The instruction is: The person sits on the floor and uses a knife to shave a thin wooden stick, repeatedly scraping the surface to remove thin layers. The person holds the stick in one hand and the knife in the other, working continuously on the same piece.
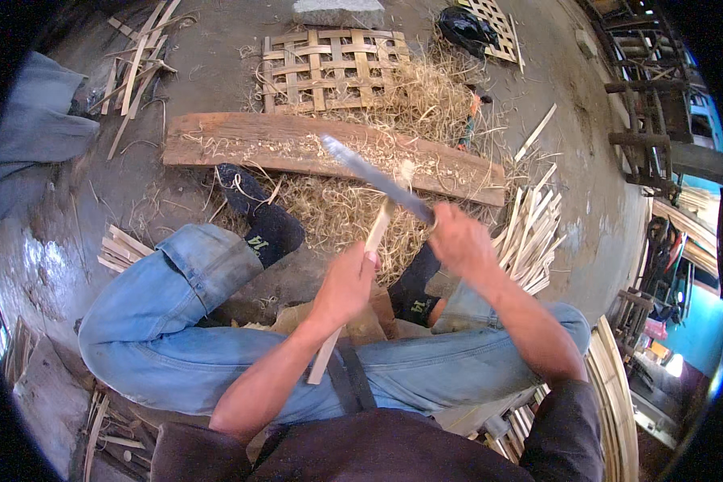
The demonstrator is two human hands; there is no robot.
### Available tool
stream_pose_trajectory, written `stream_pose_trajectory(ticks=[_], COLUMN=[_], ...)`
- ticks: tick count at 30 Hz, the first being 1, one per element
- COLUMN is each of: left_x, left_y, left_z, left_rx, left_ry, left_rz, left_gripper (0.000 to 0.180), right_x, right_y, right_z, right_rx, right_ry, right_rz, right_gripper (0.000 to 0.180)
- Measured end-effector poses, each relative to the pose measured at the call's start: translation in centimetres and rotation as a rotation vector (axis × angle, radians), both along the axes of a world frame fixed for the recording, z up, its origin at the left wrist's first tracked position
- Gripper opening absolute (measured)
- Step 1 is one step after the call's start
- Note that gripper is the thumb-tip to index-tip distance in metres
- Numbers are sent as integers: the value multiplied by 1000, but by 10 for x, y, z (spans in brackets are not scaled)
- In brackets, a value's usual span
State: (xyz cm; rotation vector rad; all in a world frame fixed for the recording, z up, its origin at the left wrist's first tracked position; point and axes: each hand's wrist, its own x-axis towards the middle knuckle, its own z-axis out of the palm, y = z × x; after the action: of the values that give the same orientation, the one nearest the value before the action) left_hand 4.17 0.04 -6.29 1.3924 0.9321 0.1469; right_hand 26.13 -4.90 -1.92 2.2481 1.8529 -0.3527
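Note:
My left hand (341,289) is closed around a pale flat wooden strip (378,227), which runs from below my wrist up toward the plank. In my right hand (463,243) is a long knife (369,171), its handle mostly hidden by my fingers. The blade slants up and to the left, crossing the upper end of the strip; whether it touches the wood I cannot make out. Beyond both hands lies a long reddish-brown plank (241,138) sprinkled with small chips. Curly wood shavings (321,210) are heaped below and behind it.
A woven lattice panel (313,68) lies past the plank, with a stone block (339,11) behind it. Bundled strips (532,241) rest by my right knee, others (124,247) by my left. A black bag (464,30) sits far right. Someone's blue-clad leg (36,120) shows at left.

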Motion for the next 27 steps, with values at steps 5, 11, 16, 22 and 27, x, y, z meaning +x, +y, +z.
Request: stream_pose_trajectory(ticks=[5, 11, 16, 22, 27], left_x=[-4, -7, -6, -3, -7], left_y=[2, -6, -8, -7, -5], left_z=[0, -8, -13, -19, -12], left_rx=[-26, -111, -151, -154, -269], left_ry=[-2, 2, -19, 6, -15], left_rz=[-45, -48, -14, -11, -20], left_gripper=[27, 27, 26, 28, 29], right_x=[20, 16, -10, -3, 79], right_y=[-8, -16, -25, -26, -17], right_z=[-15, -19, -15, -20, -43], right_rx=[103, -66, -136, 58, -63], right_ry=[-30, -20, 19, 24, -222], right_rz=[-4, 37, 136, 157, -284], right_gripper=[9, 11, 11, 6, 10])
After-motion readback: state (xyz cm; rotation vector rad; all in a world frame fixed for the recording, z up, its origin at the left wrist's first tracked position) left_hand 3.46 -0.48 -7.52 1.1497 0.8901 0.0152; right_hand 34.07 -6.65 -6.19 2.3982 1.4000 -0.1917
